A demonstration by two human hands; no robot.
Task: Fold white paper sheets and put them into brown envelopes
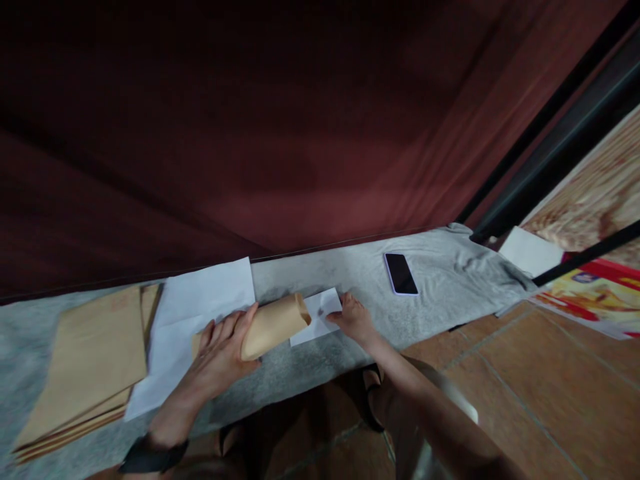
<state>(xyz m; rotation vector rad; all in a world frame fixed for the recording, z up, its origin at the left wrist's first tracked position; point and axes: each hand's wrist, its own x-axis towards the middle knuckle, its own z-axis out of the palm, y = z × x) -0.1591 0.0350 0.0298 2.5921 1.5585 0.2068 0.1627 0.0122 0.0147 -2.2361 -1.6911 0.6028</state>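
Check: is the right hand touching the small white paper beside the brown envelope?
Touching. In the head view the right hand lies with its fingertips on the small white paper, with no gap showing.

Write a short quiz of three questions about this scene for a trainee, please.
1. True or false: the left hand holds a curled brown envelope.
2. What do the fingers of the right hand touch? A) a pen B) a small white paper C) a cup
3. Fill in: the phone lies on a grey ___.
Key: 1 true; 2 B; 3 cloth.
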